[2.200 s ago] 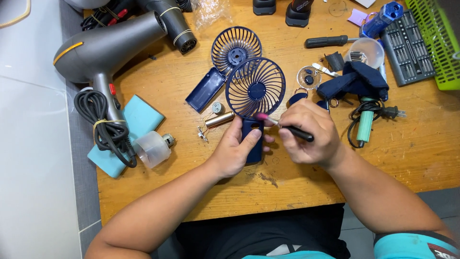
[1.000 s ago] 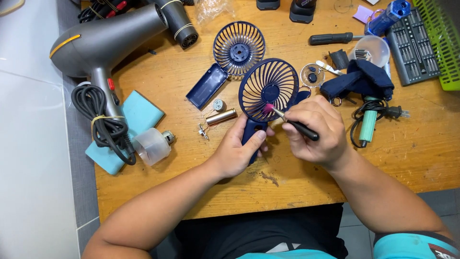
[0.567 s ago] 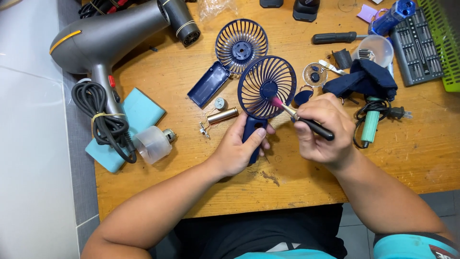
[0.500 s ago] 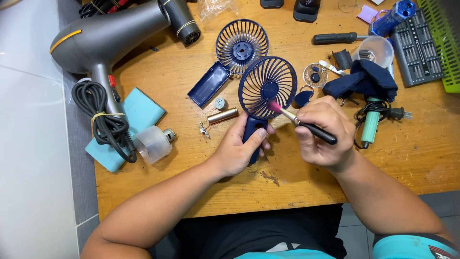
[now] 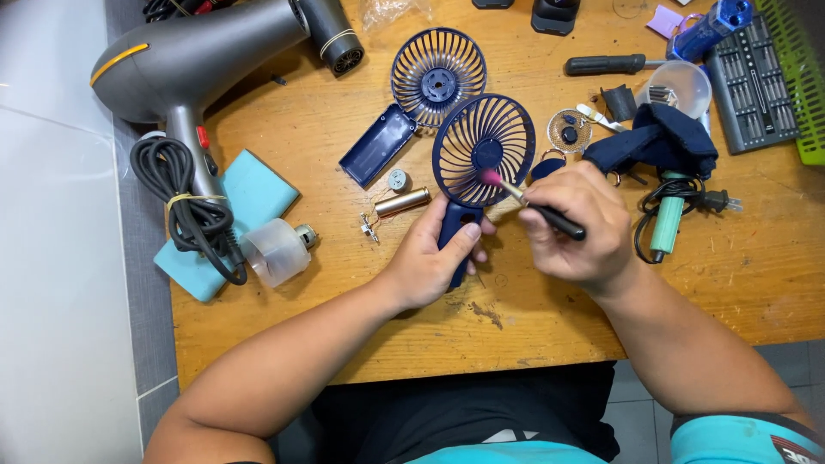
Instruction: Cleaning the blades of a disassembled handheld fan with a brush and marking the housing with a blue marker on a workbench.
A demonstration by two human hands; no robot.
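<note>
Head view: left hand [image 5: 434, 262] grips the fan [image 5: 481, 163] handle, right hand [image 5: 580, 223] grips a brush [image 5: 528, 204]; sweep softly, fan steady.

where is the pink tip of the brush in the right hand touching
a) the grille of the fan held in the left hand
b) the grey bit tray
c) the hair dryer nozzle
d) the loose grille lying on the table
a: the right hand holds a small brush whose pink tip rests on the dark blue grille of the handheld fan, while the left hand grips the fan's handle.
</note>
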